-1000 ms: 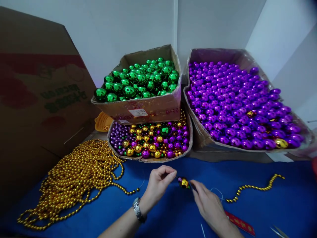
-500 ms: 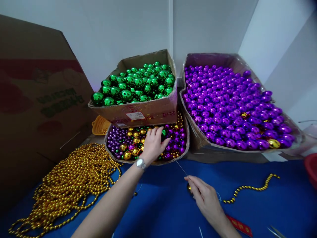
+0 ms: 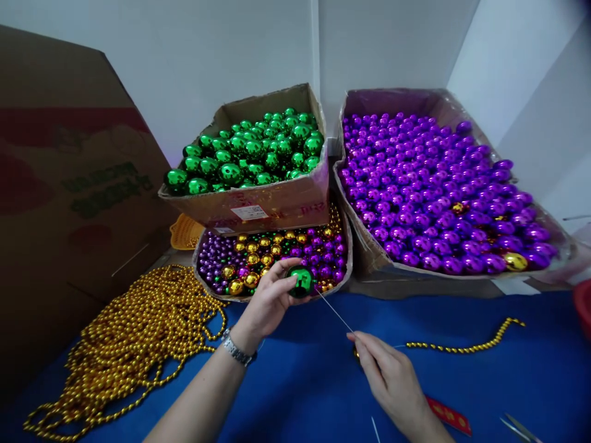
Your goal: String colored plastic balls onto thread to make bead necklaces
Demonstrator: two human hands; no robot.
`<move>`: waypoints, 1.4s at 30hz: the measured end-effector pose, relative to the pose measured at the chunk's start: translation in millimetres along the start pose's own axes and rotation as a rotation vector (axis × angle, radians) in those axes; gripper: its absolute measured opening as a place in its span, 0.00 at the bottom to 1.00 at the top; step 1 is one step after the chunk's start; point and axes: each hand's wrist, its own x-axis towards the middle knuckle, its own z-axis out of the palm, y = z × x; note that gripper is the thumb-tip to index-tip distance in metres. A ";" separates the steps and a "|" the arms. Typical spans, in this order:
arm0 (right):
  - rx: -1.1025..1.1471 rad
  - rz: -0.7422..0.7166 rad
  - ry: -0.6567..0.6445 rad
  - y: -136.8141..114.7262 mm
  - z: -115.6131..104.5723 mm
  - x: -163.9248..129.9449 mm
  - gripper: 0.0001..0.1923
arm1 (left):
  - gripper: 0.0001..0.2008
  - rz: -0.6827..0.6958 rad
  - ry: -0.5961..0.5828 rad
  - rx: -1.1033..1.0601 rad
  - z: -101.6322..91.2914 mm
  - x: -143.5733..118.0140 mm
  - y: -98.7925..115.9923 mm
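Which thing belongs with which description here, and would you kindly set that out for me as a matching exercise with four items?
Things:
1. Single large green ball
2. Thin rod
3. Mass of purple balls
4. Long gold bead strands

Places:
A. In a loose heap, left of both hands
B. Held by the right hand
C. Filling the right-hand box
D. Held by the left hand

Pairs: 1-D, 2-B, 3-C, 4-A

Between my left hand (image 3: 270, 298) and my right hand (image 3: 390, 372), the needle (image 3: 336, 312) crosses open blue work surface (image 3: 309, 375). Forward, the green-bead carton (image 3: 289, 212) overhangs the mixed-bead carton (image 3: 348, 261)'s rear; I have access at the front.
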 end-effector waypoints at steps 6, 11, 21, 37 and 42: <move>-0.042 -0.070 -0.027 3.9 3.8 -4.1 0.14 | 0.15 -0.055 0.081 -0.122 -9.8 -15.6 -8.8; -0.077 -0.101 -0.034 4.6 4.7 -5.2 0.14 | 0.16 -0.052 0.079 -0.122 -7.1 -17.0 -7.8; -0.113 -0.133 -0.018 8.0 1.5 -9.0 0.14 | 0.17 -0.031 0.105 -0.094 -5.8 -21.6 -8.0; -0.165 -0.175 -0.016 6.6 2.2 -9.5 0.14 | 0.17 -0.039 0.107 -0.057 -8.1 -24.4 -12.1; -0.229 -0.198 -0.024 5.3 8.4 -4.7 0.15 | 0.22 0.014 0.011 0.127 4.5 -33.4 -16.1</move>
